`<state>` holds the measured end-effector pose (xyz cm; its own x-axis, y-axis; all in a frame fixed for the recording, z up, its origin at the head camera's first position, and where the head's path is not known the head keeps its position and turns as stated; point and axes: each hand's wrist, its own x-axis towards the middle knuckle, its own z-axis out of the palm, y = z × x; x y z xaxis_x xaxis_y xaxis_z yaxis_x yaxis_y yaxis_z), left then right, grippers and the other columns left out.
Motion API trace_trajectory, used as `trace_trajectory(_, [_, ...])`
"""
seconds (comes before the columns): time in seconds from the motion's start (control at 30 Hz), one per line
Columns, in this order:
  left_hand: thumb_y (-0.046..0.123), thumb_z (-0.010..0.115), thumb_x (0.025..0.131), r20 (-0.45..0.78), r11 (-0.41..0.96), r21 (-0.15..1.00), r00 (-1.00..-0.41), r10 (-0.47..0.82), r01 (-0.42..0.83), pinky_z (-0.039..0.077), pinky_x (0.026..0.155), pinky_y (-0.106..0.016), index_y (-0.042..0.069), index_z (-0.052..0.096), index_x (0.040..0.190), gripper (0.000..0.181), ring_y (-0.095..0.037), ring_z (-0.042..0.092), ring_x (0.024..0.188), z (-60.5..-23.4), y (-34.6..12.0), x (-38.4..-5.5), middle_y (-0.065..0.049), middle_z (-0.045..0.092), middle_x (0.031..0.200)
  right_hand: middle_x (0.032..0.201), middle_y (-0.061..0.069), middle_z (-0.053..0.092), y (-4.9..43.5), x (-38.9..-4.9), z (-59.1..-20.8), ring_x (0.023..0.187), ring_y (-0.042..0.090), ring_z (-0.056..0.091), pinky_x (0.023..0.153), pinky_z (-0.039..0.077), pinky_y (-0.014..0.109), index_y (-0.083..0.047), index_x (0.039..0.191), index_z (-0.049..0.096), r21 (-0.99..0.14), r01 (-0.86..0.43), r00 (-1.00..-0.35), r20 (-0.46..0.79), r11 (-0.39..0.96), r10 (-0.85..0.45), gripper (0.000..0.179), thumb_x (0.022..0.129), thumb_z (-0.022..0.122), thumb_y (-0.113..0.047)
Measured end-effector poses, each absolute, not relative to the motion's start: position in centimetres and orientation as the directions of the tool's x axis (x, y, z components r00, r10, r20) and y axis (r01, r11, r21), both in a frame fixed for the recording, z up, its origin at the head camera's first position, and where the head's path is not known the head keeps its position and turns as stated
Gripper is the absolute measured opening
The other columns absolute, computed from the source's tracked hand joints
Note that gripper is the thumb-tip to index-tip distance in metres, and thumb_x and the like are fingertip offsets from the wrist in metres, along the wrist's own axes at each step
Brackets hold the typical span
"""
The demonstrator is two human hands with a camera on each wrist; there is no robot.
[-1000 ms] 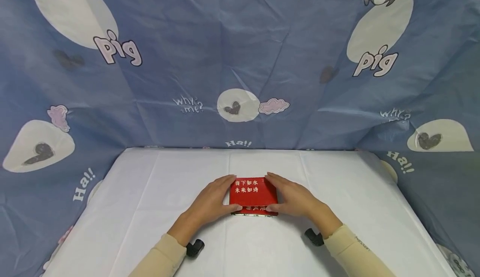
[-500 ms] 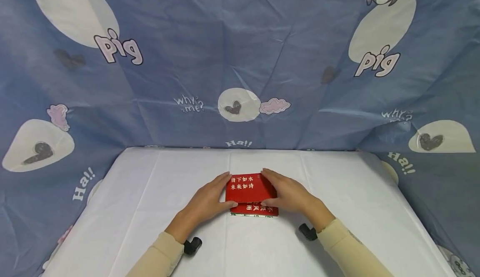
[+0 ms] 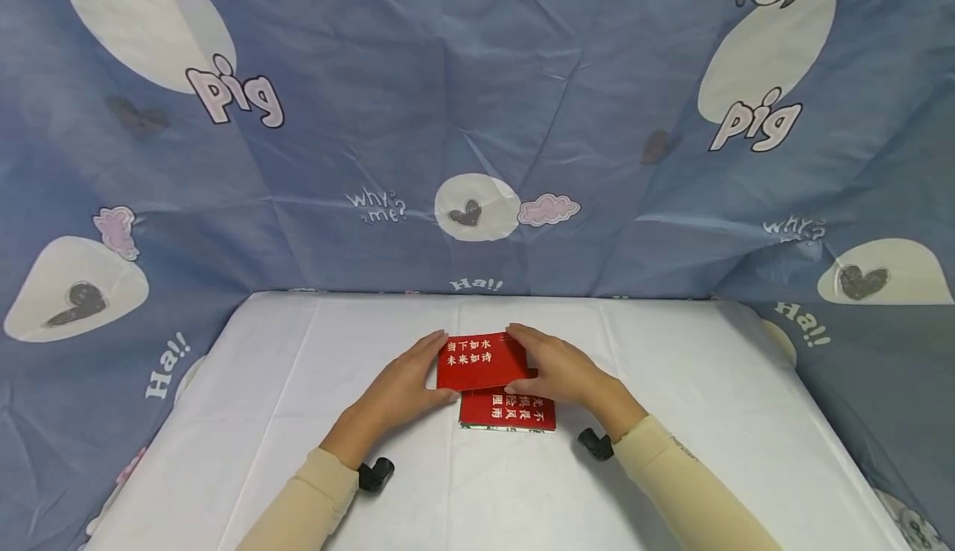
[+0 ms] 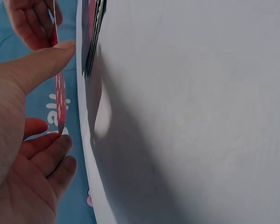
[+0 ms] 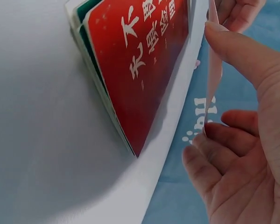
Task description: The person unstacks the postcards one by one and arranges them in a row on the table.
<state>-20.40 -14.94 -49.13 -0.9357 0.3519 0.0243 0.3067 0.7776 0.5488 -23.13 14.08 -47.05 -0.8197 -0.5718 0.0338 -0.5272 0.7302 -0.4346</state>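
Blue printed cloth (image 3: 336,120) is hanging behind a white-covered table (image 3: 224,451), displaying the word "pig" twice and "Ha!!" three times. One left hand (image 3: 391,398) and one right hand (image 3: 570,379) are gripping a single red card (image 3: 477,373) between them, each pinching one short end with thumb and fingers. Eight large white characters are showing on its face, in two rows of four. Both hands are holding that card above the table; in the head view it is partly covering one stack of cards (image 3: 515,412), while the right wrist view is showing a gap between them. The stack is lying on the table with one red face upward, its layers running too close together to count. Two beige sleeves (image 3: 679,485) are covering the forearms, and two black devices (image 3: 376,476) are sitting at the wrists.
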Motion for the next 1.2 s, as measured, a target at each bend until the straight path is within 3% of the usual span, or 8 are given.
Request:
trace_trajectory(0.5, [0.023,0.091,0.083,0.005,0.797,0.549,-0.955,0.297,0.251,0.039,0.117,-0.053,0.004,0.039,0.16,0.095,-0.034,0.038,0.15,-48.7,-16.5,-21.3,-0.013,0.038,0.165,0.157,0.01,0.05,11.2,-24.8,-47.3,0.142,0.028,0.05,0.116,0.043,0.045,-0.006,0.158,0.044,-0.464,-0.515,-0.819,0.018,0.721,-0.574,0.088,0.087,0.085,-0.04])
trace_trajectory(0.9, [0.017,0.089,0.084,-0.054,0.784,0.6,-0.969,0.242,0.162,0.036,0.119,-0.057,0.007,0.041,0.16,0.09,-0.037,0.033,0.152,-49.6,-17.5,-22.0,-0.014,0.034,0.167,0.152,0.009,0.055,9.3,-25.8,-47.8,0.134,0.025,0.056,0.111,0.048,0.045,-0.006,0.156,0.046,-0.432,-0.528,-0.807,-0.013,0.731,-0.59,0.088,0.086,0.086,-0.041])
trace_trajectory(1.2, [0.01,0.086,0.085,-0.01,0.769,0.597,-0.957,0.291,0.228,0.034,0.118,-0.061,0.002,0.041,0.158,0.086,-0.044,0.034,0.15,-48.9,-18.9,-23.8,-0.023,0.032,0.166,0.155,0.009,0.052,7.6,-27.5,-47.4,0.139,0.025,0.052,0.115,0.044,0.044,-0.006,0.157,0.045,-0.414,-0.53,-0.81,-0.013,0.74,-0.586,0.088,0.087,0.086,-0.042])
